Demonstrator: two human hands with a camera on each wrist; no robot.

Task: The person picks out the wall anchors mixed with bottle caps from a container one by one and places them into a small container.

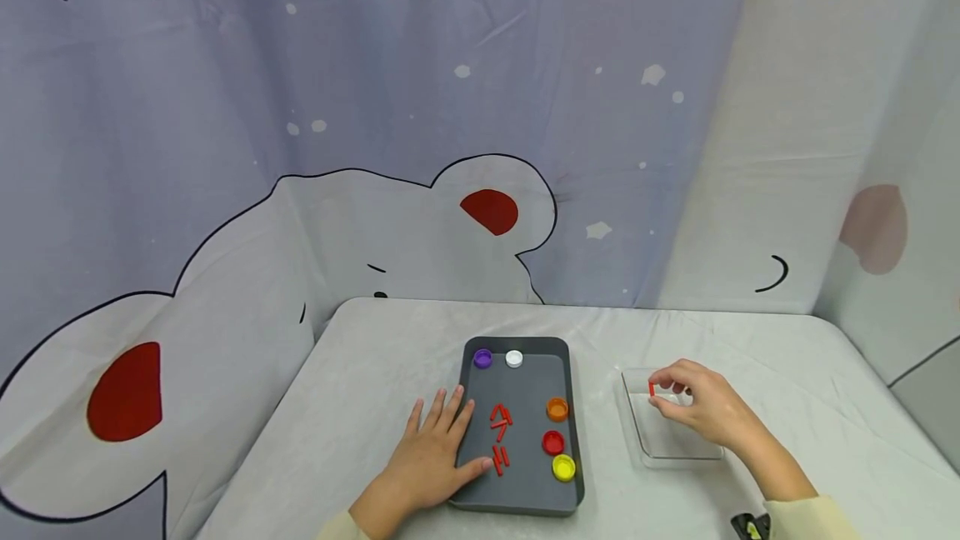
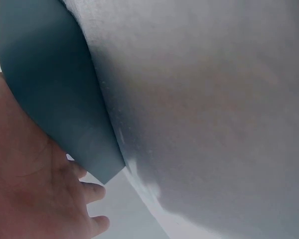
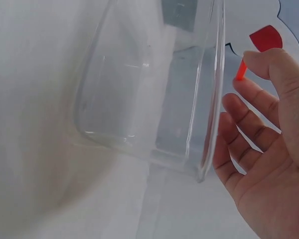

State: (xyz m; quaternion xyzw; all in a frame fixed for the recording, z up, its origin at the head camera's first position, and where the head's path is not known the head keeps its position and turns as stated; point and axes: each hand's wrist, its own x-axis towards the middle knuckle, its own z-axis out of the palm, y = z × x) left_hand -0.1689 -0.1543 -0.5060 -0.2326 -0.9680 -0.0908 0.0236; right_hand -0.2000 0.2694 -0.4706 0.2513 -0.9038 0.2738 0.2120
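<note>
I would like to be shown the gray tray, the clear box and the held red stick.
Gray tray (image 1: 529,427): head view, bare part of its floor.
Clear box (image 3: 137,112): right wrist view, its side wall.
Red stick (image 3: 241,69): right wrist view, its visible middle.

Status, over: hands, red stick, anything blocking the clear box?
Right hand pinching red stick over clear box. Left hand spread at gray tray's left edge. Nothing seen between stick and box.

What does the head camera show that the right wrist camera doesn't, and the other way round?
Only the head view shows the left hand, the round yellow piece and the loose red sticks.

Only the right wrist view shows the palm of the right hand.

Both show that hand pinching a single red stick, and the clear box.
</note>
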